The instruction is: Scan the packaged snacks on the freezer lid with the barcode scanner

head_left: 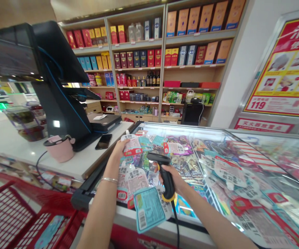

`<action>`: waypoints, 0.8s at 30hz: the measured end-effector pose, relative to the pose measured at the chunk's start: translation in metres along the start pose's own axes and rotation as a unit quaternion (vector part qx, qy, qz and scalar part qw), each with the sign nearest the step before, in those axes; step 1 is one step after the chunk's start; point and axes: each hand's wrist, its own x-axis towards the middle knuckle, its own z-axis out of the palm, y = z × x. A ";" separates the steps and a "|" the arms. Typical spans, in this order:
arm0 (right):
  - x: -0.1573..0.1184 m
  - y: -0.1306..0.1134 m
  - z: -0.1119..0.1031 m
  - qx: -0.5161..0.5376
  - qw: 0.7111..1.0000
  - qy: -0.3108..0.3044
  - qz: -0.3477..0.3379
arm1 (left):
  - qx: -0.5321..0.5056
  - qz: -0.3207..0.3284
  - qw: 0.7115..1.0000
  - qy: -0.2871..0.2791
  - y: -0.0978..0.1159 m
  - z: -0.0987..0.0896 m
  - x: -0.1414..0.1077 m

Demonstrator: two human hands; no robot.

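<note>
My right hand (174, 177) is wrapped round the grip of a black barcode scanner (167, 180) with yellow trim; its head points left and its cable hangs down. With my left hand (122, 148) I pinch the left edge of a spouted drink pouch (131, 145), white and red with a white cap. Below the scanner, more white and red pouches (136, 180) lie overlapping on the freezer's glass top. A light blue pouch (150, 209) lies over the freezer's near edge, its printed barcode facing up. Another red and white pouch (175, 148) rests beyond the scanner's head.
The chest freezer (180, 126) holds colourful packs under glass, with a heap of pouches (232, 173) on its right. On the left counter stand a black checkout terminal (61, 103), a phone (103, 141) and a pink cup (59, 148). A red shopping basket (7, 207) sits lower left.
</note>
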 end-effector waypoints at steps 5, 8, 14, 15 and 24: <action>-0.002 -0.004 0.002 -0.016 1.000 0.020 -0.013 | -0.006 0.017 1.000 0.001 -0.007 0.013 0.000; -0.003 -0.006 0.002 -0.018 0.999 0.033 -0.014 | 0.001 0.020 1.000 -0.006 -0.008 0.013 0.000; -0.002 -0.007 0.003 -0.015 0.999 0.040 -0.011 | 0.018 0.022 1.000 -0.002 -0.005 0.012 0.001; -0.002 -0.007 0.004 -0.015 0.999 0.040 -0.010 | 0.020 0.021 1.000 0.000 -0.005 0.012 0.001; -0.002 -0.005 0.003 -0.015 0.999 0.036 -0.002 | 0.029 0.018 0.999 -0.012 -0.007 0.010 0.002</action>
